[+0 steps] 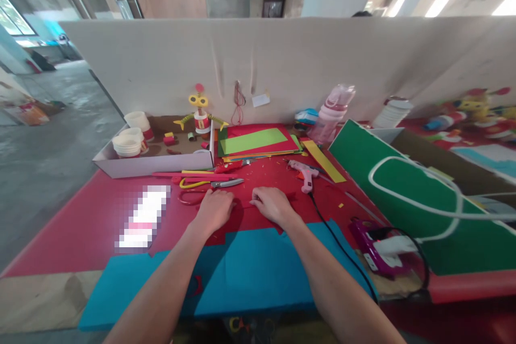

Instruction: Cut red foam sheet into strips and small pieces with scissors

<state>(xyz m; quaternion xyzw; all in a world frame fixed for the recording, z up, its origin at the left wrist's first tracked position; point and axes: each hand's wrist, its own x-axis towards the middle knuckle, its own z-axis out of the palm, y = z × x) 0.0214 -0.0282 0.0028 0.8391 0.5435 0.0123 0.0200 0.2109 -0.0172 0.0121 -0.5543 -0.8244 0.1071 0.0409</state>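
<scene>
My left hand [216,208] and my right hand [272,204] rest low over the red table covering, a short gap apart. The fingers of both are curled closed. Red material lies under and between them, red on red, so whatever they pinch cannot be made out. Just beyond my left hand are scissors with yellow handles [195,184] and a red-handled tool [189,197]. A pink hot glue gun [306,173] lies past my right hand, its black cord running toward me. Blue sheeting [258,271] covers the near edge beneath my forearms.
Behind the tools stands an open box [161,162] with white cups [128,142] and a yellow-eyed figure [200,115]. Coloured paper sheets [253,142] are stacked beside it. At right are a green board [403,199], a purple power strip [379,250] and a white cable [415,207].
</scene>
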